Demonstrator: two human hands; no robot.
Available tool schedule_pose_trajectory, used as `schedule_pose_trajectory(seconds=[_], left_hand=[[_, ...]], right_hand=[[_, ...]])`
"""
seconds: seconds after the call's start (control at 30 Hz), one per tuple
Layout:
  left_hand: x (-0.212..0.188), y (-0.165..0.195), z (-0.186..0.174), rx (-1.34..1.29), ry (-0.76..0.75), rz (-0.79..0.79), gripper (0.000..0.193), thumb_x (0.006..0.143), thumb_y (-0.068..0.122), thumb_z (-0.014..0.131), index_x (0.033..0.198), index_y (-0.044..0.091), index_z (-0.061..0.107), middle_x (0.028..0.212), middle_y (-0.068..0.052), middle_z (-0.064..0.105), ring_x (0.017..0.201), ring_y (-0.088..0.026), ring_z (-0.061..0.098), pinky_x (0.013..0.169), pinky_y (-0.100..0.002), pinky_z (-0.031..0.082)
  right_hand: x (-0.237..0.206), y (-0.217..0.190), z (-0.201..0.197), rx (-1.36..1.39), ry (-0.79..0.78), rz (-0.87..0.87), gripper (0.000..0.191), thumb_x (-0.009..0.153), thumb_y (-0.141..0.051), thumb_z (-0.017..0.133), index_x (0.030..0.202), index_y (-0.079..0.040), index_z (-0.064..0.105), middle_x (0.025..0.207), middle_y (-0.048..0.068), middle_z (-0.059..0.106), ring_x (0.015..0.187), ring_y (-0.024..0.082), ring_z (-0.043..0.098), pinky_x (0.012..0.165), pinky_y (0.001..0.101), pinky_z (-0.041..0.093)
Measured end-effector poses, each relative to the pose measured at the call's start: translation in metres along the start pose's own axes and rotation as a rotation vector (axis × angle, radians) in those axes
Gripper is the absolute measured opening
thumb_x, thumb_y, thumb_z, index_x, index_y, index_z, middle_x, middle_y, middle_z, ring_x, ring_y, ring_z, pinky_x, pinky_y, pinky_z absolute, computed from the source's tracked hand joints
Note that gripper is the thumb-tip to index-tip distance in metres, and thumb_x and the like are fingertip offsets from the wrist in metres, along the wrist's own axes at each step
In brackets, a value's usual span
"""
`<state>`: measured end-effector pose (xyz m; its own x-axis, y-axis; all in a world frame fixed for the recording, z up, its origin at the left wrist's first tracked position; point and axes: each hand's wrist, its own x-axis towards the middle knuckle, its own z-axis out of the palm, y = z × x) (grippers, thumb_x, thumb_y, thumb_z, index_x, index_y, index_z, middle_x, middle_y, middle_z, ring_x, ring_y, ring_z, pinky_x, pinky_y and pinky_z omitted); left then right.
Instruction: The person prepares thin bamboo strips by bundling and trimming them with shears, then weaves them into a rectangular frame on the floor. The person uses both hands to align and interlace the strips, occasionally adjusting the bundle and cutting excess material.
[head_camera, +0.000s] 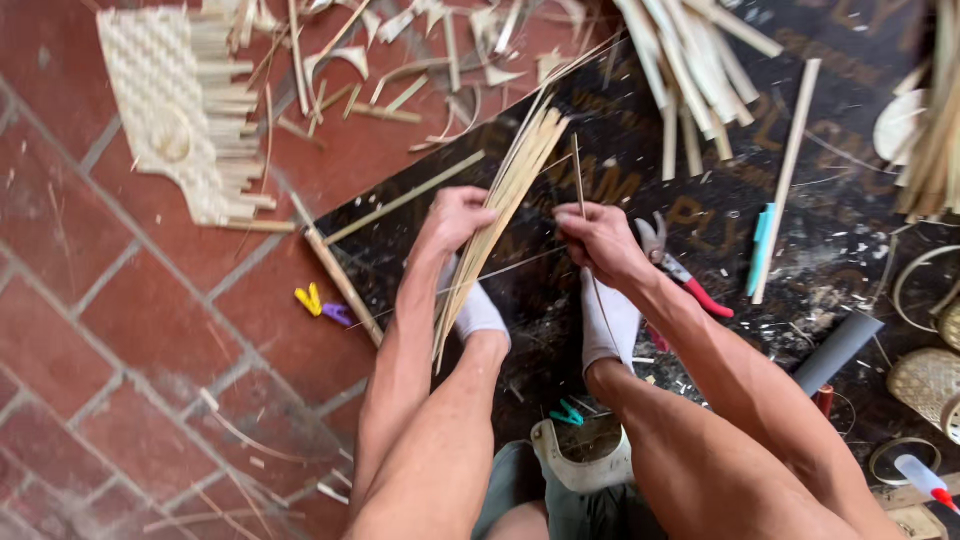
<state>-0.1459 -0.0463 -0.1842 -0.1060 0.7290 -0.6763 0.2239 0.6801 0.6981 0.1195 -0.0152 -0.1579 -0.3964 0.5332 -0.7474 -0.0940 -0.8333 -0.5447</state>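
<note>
Down between the knees, the left hand (455, 218) has its fingers clamped around a bundle of thin bamboo strips (500, 205) that fans upward over the dark board (800, 230). Just beside it, the right hand (600, 240) pinches a single thin strip (578, 170) upright, fingers together. Red-handled pliers (680, 268) lie near the right wrist.

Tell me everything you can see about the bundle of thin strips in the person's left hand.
The bundle of strips is a sheaf of long, thin, pale tan slivers, bamboo by the look. It runs aslant, its upper ends fanning slightly over the dark board, its lower ends reaching down past a white sock. The left hand grips it near the middle.
</note>
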Motion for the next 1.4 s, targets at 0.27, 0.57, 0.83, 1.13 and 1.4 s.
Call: schedule_pose_trajectory(seconds=[0.27,0.57,0.83,1.13,1.4], left_hand=[[0.004,0.007,-0.008,-0.176,-0.084,-0.031,0.024,0.075,0.002,0.082,0.098,-0.001,0.075,0.082,-0.003,0.074,0.069,-0.007,0.065,0.065,-0.026,0.054],[-0.003,0.016,-0.013,-0.251,-0.08,-0.064,0.03,0.077,0.002,0.079,0.106,0.0,0.074,0.083,-0.007,0.076,0.071,-0.012,0.07,0.066,-0.027,0.058],[-0.015,0.025,-0.007,-0.223,-0.057,0.018,0.033,0.073,-0.001,0.076,0.106,0.0,0.075,0.086,-0.006,0.077,0.073,-0.009,0.07,0.069,-0.024,0.059],[-0.008,0.01,-0.007,-0.202,0.07,0.011,0.032,0.079,-0.001,0.075,0.11,0.001,0.073,0.083,-0.004,0.075,0.07,-0.008,0.068,0.063,-0.024,0.057],[-0.011,0.011,0.007,-0.201,0.09,0.053,0.03,0.081,-0.002,0.075,0.111,-0.002,0.073,0.085,-0.008,0.077,0.072,-0.01,0.07,0.065,-0.026,0.059]], right_hand=[[0.057,0.012,0.06,0.01,0.02,-0.031,0.016,0.094,-0.013,0.075,0.098,0.0,0.068,0.073,0.0,0.064,0.05,0.005,0.05,0.042,0.02,0.037],[0.055,0.022,0.063,0.048,0.01,-0.145,0.019,0.096,-0.018,0.075,0.098,0.0,0.07,0.074,0.003,0.067,0.054,0.007,0.058,0.044,0.0218,0.045],[0.054,0.023,0.062,0.043,0.017,-0.197,0.017,0.094,-0.012,0.077,0.101,0.001,0.07,0.077,0.003,0.069,0.054,0.007,0.057,0.045,0.0206,0.045],[0.052,0.025,0.06,0.134,0.024,-0.171,0.013,0.094,-0.011,0.075,0.099,-0.001,0.07,0.077,0.003,0.067,0.053,0.007,0.056,0.043,0.0201,0.043],[0.052,0.025,0.061,0.112,0.054,-0.163,0.013,0.095,-0.011,0.075,0.1,0.0,0.071,0.075,0.003,0.067,0.054,0.008,0.057,0.044,0.021,0.044]])
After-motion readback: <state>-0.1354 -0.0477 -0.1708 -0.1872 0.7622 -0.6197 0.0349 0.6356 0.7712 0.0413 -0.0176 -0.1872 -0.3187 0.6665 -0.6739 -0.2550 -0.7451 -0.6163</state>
